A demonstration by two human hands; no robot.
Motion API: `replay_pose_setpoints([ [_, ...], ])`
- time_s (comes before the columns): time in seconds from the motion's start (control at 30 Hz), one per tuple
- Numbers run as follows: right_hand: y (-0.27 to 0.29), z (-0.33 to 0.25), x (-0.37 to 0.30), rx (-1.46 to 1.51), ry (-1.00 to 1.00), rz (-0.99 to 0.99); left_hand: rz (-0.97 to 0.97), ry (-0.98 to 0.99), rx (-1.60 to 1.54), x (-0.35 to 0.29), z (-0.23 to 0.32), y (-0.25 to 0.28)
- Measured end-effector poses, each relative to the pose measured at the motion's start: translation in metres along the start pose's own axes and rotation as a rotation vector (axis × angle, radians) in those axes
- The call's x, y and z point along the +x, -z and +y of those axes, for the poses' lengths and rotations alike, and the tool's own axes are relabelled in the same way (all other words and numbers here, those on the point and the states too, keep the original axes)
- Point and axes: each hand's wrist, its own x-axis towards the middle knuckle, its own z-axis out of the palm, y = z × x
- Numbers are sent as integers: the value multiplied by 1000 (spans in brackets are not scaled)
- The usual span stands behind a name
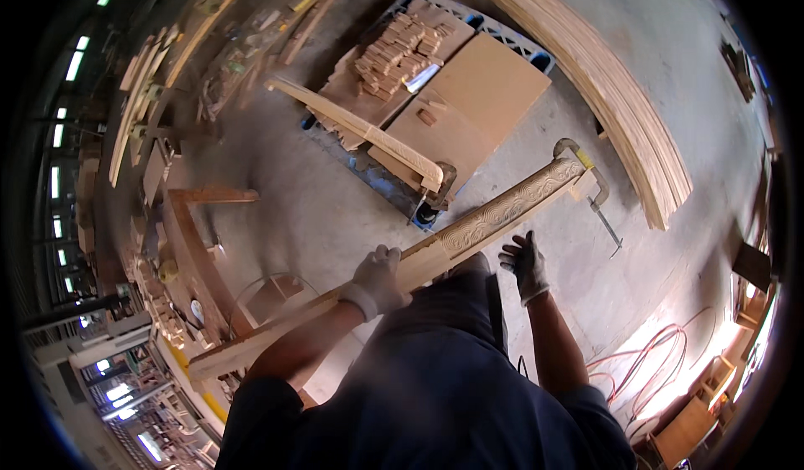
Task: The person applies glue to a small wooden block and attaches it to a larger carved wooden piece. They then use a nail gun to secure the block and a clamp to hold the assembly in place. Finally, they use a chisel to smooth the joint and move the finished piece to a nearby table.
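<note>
A long wooden beam runs slantwise in front of me, from the lower left to the upper right. Swirling relief carving covers the top of its far right part; the near left part is plain. My left hand, in a grey glove, grips the plain part with fingers bent over its edge. Apart from the beam, just to its right, my right hand is held up with gloved fingers spread and nothing in them. A metal C-clamp is fixed at the beam's far right end.
Ahead, a blue pallet bears cardboard sheets, a pile of small wood blocks and a second carved beam. Long boards lie at the far right. Red hose coils at right; timber scraps lie at left.
</note>
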Motion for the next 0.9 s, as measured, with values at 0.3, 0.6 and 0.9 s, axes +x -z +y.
replay_pose_setpoints([
  [0.3, -60, -41, 41, 281, -26, -3, -4, -121, 118, 81, -7, 45],
  [0.6, -75, 0, 90, 364, -45, 6, -61, -306, 158, 163, -69, 85],
  [0.9, -127, -7, 109, 350, -91, 153, -125, -401, 273, 252, -107, 109],
])
